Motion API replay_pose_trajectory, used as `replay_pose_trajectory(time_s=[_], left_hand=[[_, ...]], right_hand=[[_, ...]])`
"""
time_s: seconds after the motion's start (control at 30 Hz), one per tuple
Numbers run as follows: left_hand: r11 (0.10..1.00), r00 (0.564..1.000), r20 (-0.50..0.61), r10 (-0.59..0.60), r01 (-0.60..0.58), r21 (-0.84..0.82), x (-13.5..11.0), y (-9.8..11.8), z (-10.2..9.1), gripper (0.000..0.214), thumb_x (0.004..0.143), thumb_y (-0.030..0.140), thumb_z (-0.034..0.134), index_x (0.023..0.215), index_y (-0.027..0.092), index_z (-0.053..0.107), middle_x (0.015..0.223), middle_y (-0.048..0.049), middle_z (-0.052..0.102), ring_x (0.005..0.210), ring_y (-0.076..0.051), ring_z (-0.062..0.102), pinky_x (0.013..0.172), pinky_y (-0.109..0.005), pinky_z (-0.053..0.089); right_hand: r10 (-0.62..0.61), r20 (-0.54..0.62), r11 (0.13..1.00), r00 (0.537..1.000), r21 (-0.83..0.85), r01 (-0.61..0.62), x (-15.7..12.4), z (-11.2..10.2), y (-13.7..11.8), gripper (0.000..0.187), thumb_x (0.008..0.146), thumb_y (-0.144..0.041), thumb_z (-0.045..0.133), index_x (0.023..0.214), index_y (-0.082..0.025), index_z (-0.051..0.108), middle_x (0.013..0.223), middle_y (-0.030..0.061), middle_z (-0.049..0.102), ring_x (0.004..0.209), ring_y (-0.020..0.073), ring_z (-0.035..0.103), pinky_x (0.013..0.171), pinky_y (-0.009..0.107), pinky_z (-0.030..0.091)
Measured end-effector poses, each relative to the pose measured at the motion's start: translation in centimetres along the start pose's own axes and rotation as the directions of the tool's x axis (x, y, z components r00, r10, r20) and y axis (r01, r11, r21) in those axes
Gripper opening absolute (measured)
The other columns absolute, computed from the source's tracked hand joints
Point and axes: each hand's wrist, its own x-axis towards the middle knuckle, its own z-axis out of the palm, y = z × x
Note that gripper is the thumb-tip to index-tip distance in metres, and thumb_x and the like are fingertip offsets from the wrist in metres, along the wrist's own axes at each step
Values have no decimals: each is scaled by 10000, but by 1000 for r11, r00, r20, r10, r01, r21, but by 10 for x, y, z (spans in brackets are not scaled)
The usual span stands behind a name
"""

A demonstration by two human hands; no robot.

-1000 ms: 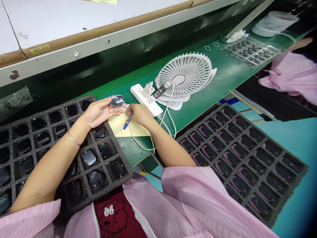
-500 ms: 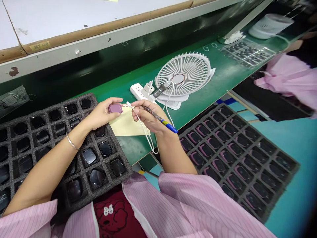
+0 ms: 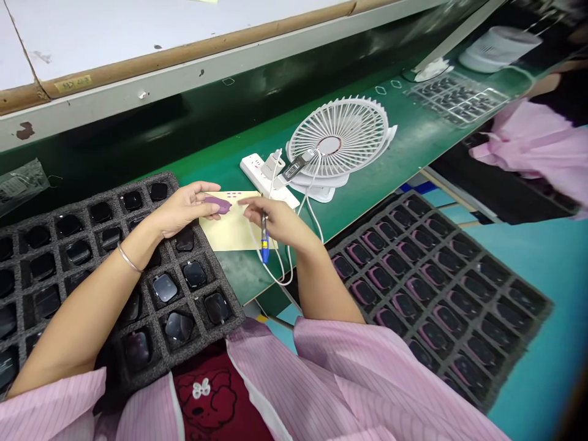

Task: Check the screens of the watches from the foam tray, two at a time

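My left hand (image 3: 187, 209) is closed on a purple smartwatch (image 3: 219, 206), which is tilted between the thumb and fingers. To its right, my right hand (image 3: 280, 222) has a blue-ended pen (image 3: 265, 240) tucked in its fingers, the blue end pointing down. A white cable (image 3: 278, 257) loops below this hand; whether the fingertips still grip its end is hidden. A pale yellow sheet with small red marks (image 3: 229, 233) lies beneath both hands. Under my left forearm is a dark foam tray (image 3: 177, 312) with black-faced watches in its pockets.
Behind my right hand stand a white power strip (image 3: 289, 197) with plugs and a white fan (image 3: 329, 145). A second foam tray (image 3: 404, 334) of purple-edged watches sits lower right. Farther along the green bench is a clear tray (image 3: 459, 98); a co-worker's pink sleeve (image 3: 537, 131) is beyond.
The smartwatch has been tilted in my left hand. My right hand has turned and lowered slightly, swinging the pen from pointing right to pointing down. The cable end no longer shows at its fingertips.
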Motion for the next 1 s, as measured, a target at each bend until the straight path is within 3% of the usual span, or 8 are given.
replay_pose_trajectory(time_s=[0.2,0.33,0.43,0.53,0.63,0.7,0.8,1.0], left_hand=[[998,999,39,4,-7,63,1,0,4,508,778,506,916,992,165,607,825,-26,747,600,-95,602,623,-257,464],[941,996,-18,92,-81,330,1,2,15,363,859,364,851,1013,195,570,750,49,651,616,-97,591,612,-237,418],[918,976,-184,118,-37,396,0,-2,26,403,845,250,837,1141,196,570,781,53,654,685,-120,623,668,-250,434],[974,919,-385,85,6,227,2,-10,37,361,826,262,868,1055,172,604,797,20,682,742,-138,657,730,-260,481],[994,908,-411,82,-46,98,5,-14,40,262,848,288,871,850,161,641,805,-18,710,730,-122,637,743,-249,500],[993,926,-362,107,-82,84,6,-11,35,322,918,361,819,735,167,639,761,-16,684,673,-104,586,701,-237,484],[999,959,-282,39,-36,14,7,-4,28,510,983,512,739,629,173,595,664,-2,593,582,-95,507,612,-239,442],[973,923,-353,-153,78,-219,7,2,29,484,1076,461,613,715,140,639,630,-19,612,521,-95,497,565,-236,414]], right_hand=[[-45,-78,953,996,295,66,-5,10,-31,514,938,-719,712,1112,-238,755,1102,94,790,912,232,742,876,405,619],[12,12,869,1000,495,-16,0,24,-40,557,848,-767,786,991,-232,725,942,51,762,822,190,729,833,373,641],[113,-12,777,994,625,-81,3,41,-33,591,713,-745,905,903,-233,679,869,24,739,807,190,735,859,384,648],[206,-123,722,971,688,-66,1,55,-24,633,679,-774,906,896,-240,643,826,5,719,777,186,732,867,385,642],[170,-178,876,969,477,-66,-4,55,-18,618,802,-839,764,880,-239,634,798,23,709,757,206,708,814,382,614],[176,-158,982,972,95,-162,-6,49,-14,559,905,-775,703,813,-231,613,774,57,708,767,238,695,769,376,566],[295,-61,869,953,-397,-294,-4,44,-11,399,926,-541,785,768,-217,614,796,114,736,802,294,703,715,357,486],[236,29,901,971,-380,-208,2,39,-14,86,885,-168,713,818,-207,677,814,73,759,790,245,706,697,300,449]])
